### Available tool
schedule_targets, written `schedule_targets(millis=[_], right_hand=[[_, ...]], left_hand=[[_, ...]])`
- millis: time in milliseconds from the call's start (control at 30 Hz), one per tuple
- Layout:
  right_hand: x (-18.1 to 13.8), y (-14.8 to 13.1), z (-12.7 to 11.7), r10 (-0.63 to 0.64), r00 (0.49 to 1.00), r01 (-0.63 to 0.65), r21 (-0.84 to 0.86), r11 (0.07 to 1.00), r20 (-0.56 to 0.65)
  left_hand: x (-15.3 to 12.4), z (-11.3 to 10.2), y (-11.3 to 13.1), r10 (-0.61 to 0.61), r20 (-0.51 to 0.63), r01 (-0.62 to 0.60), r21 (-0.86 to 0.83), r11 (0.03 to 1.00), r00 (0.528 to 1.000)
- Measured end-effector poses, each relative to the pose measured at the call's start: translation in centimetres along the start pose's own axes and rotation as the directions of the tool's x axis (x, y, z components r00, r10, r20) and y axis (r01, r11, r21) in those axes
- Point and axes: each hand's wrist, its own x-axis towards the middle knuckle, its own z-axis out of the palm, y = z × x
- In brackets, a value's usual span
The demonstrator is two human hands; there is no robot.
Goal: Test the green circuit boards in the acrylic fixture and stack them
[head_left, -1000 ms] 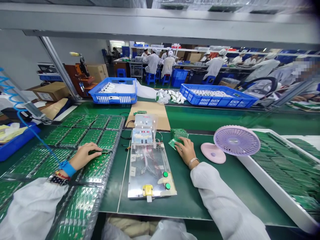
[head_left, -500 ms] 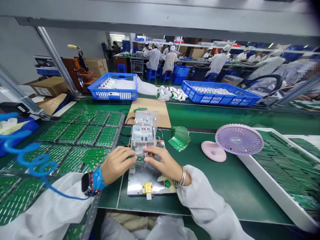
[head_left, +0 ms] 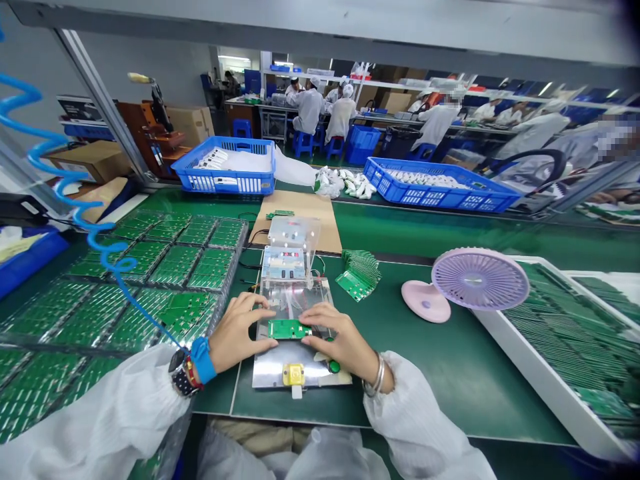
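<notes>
A small green circuit board [head_left: 287, 329] lies level over the metal test fixture [head_left: 270, 367]. My right hand [head_left: 340, 337] grips its right end between thumb and fingers. At the other end, my left hand [head_left: 240, 327] is spread, thumb and forefinger apart around the board's left edge; any contact there is too fine to make out. Behind the board stands the fixture's display unit [head_left: 283, 263] with red digits under a raised clear cover. A yellow block [head_left: 293, 375] sits at the fixture's front, and a green button [head_left: 334, 366] is beside my right wrist.
Trays of circuit boards [head_left: 165, 267] fill the left side, crossed by a coiled blue cord [head_left: 83, 173]. Fanned boards [head_left: 359, 275], a pink fan [head_left: 479, 279] and a white tray [head_left: 525, 373] are to the right. Blue baskets [head_left: 225, 180] line the back; people sit beyond.
My hands have drawn back towards me from the fixture's middle and moved apart vertically at the fingers. The green board now shows between them, raised or shifted nearer. The blue cord has swung upright.
</notes>
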Motion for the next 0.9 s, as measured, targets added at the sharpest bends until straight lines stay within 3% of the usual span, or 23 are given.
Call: schedule_targets(millis=[167,600,900], right_hand=[[-1.0,0.4,0.4,0.003,1.0,-0.004,-0.069,0.998,-0.013],[-1.4,0.6,0.7,-0.009,1.0,0.006,-0.109,0.994,-0.023],[-2.2,0.4,-0.1,0.093,0.995,-0.095,-0.252,0.963,-0.019]], left_hand=[[-0.6,0.6,-0.1,-0.098,0.035,0.101,-0.101,0.99,0.995],[-1.0,0.8,-0.2,-0.095,0.066,0.1,-0.082,0.992,0.993],[-1.0,1.0,-0.4,-0.118,0.073,0.126,-0.108,0.986,0.99]])
